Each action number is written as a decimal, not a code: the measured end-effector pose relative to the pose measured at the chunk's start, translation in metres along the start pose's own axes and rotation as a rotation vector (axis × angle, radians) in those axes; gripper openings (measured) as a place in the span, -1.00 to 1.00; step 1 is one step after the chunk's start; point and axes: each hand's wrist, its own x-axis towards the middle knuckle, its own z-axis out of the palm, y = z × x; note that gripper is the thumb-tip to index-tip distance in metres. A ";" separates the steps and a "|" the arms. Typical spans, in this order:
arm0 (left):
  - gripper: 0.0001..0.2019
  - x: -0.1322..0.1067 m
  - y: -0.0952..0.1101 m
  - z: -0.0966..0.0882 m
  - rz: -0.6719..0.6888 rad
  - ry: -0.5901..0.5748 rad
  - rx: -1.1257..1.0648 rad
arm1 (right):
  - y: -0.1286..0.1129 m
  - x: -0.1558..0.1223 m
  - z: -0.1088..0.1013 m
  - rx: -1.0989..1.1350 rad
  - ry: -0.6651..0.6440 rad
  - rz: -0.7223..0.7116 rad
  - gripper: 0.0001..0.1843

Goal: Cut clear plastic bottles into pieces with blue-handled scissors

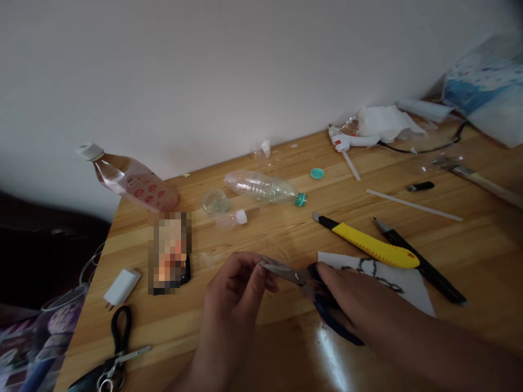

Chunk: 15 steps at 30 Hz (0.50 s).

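My right hand [347, 296] grips a pair of scissors [300, 279] with dark blue handles, its fingers through the loops. The blades point left and their tips reach the fingertips of my left hand [241, 288]. That hand is closed in a pinch; whatever lies between thumb and fingers is too small or too clear to make out. Under and behind my right hand lies a white sheet with a black drawn outline [408, 294]. A yellow utility knife [376, 247] rests partly over this sheet, and a black pen-like tool [429, 267] lies to its right.
Behind my hands lie a clear plastic bottle [261, 188] with a green cap, a cut bottle neck [235, 219] and a teal cap [317, 173]. A glue gun [351, 140] sits near the wall. A pink drink bottle [143, 185], phone [169, 253], charger [122, 287] and keys [116, 362] are left.
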 end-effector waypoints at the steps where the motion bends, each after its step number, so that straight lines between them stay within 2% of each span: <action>1: -0.90 0.000 0.000 -0.001 0.004 -0.004 0.019 | 0.001 0.000 0.001 -0.014 0.016 0.000 -0.90; 8: -0.90 0.001 -0.002 -0.007 0.005 -0.016 0.142 | 0.000 0.000 0.000 0.012 0.004 0.013 -0.90; 15: -0.94 0.005 -0.002 -0.006 0.003 -0.029 0.084 | 0.003 0.001 0.000 0.137 0.011 0.013 -0.89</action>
